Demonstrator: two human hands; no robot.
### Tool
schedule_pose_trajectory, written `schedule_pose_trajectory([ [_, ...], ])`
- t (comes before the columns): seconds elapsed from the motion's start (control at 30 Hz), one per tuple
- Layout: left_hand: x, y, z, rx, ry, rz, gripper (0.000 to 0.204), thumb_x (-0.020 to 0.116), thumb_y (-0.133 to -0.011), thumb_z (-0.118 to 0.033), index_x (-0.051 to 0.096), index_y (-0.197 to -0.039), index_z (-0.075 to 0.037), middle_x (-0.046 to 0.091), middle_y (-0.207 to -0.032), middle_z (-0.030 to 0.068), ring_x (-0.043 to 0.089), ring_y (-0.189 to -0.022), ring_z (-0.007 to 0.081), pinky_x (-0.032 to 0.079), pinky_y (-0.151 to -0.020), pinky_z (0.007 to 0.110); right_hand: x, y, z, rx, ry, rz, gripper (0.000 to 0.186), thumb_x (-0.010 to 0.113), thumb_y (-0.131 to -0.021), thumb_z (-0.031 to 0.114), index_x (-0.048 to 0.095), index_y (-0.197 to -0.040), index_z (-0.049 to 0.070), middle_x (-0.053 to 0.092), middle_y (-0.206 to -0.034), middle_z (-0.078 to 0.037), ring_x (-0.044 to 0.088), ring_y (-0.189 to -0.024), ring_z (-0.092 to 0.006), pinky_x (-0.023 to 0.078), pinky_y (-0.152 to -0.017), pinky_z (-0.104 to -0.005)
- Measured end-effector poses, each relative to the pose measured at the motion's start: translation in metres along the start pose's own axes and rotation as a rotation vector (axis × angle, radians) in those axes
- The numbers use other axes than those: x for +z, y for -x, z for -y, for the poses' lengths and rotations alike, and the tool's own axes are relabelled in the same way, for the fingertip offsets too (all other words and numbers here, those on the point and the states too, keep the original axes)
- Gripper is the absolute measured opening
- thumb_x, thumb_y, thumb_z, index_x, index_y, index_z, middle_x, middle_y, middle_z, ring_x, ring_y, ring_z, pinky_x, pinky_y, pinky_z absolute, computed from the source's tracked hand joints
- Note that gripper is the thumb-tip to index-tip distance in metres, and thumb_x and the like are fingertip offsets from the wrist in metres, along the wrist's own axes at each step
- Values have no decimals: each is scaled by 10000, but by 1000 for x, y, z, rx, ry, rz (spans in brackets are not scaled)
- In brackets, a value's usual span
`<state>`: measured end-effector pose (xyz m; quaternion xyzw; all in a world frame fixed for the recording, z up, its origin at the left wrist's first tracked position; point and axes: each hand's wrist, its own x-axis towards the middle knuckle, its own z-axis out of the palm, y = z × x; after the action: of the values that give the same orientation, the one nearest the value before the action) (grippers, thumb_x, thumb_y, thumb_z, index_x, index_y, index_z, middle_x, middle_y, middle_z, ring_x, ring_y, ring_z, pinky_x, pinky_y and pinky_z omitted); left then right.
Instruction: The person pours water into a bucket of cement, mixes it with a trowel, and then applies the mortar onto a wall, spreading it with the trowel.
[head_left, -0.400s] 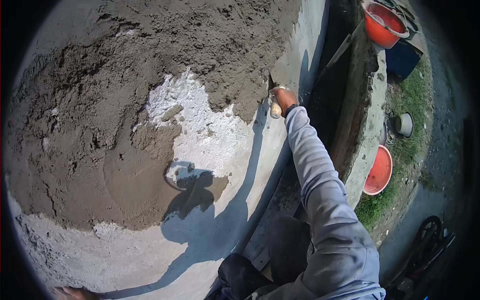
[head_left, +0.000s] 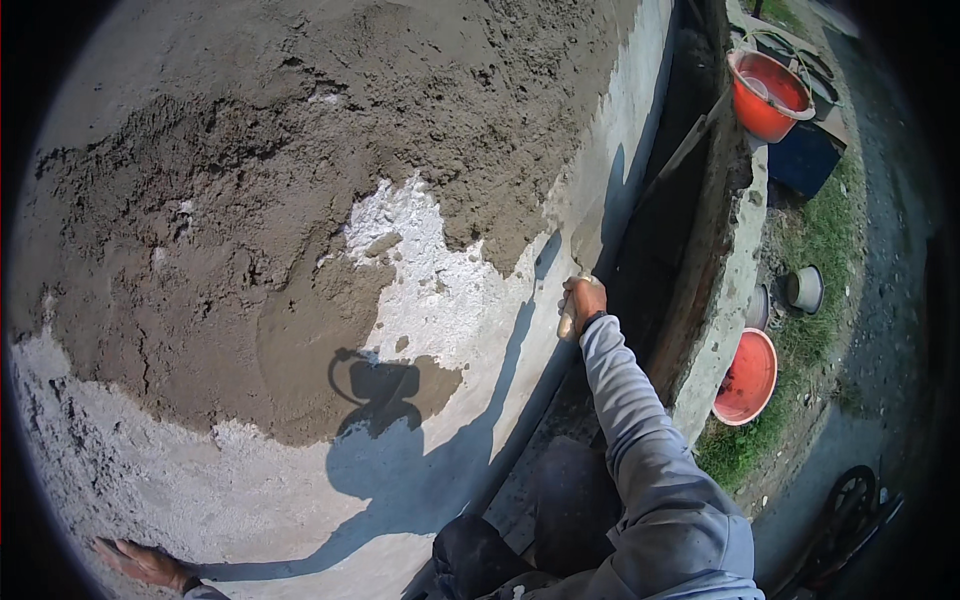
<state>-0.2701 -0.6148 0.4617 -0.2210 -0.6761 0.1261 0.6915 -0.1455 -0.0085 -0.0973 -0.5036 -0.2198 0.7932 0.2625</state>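
Observation:
My right hand (head_left: 587, 296) is closed around the wooden handle of a trowel (head_left: 567, 320). The trowel's blade lies near the pale right border of the wall, to the right of the rough mortar. Wet grey-brown mortar (head_left: 230, 230) covers much of the wall (head_left: 250, 510), lumpy in places and smoother in others. A white uncovered patch (head_left: 425, 285) shows in its middle. At the lower left, my left hand (head_left: 145, 562) rests against the bare wall with its fingers stretched out. My shadow falls across the lower middle of the wall.
A rough-edged low wall (head_left: 725, 280) runs along the right, with a dark gap before it. Beyond stand an orange bucket (head_left: 765, 120), an orange basin (head_left: 745, 385), a grey bucket (head_left: 804, 289) and a dark blue box (head_left: 803, 160). A wheeled object (head_left: 850, 520) is at the lower right.
My right hand has drawn the trowel down and to the right, away from the mortar's edge. My left hand shows more fully. The whole view has shifted slightly.

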Motion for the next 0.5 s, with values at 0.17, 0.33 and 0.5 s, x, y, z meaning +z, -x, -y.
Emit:
schedule_pose_trajectory([
  [0.17, -9, -2, -6, -25, 5, 11, 579, 367, -947, -396, 433, -1276, 75, 417, -1317, 272, 370, -1251, 388, 265, -1056, 450, 37, -1, 38, 86, -148, 412, 130, 554, -793, 114, 527, -860, 6, 512, -640, -74, 532, -473, -210, 492, -444, -370],
  [0.33, -7, 0, 3, -37, -25, 27, 601, 371, -938, -421, 437, -1275, 72, 412, -1317, 283, 362, -1256, 398, 262, -1057, 455, 87, 64, 93, -75, -1, 476, 127, 583, -760, 58, 532, -818, -42, 541, -626, -101, 549, -446, -211, 474, -392, -343],
  [0.5, -16, -10, -20, -79, -7, -1, 563, 372, -946, -391, 437, -1285, 54, 415, -1322, 270, 366, -1255, 392, 269, -1052, 452, 112, 124, 129, -222, 34, 627, 84, 582, -731, 7, 520, -776, -27, 527, -582, -107, 546, -412, -212, 467, -358, -339],
])
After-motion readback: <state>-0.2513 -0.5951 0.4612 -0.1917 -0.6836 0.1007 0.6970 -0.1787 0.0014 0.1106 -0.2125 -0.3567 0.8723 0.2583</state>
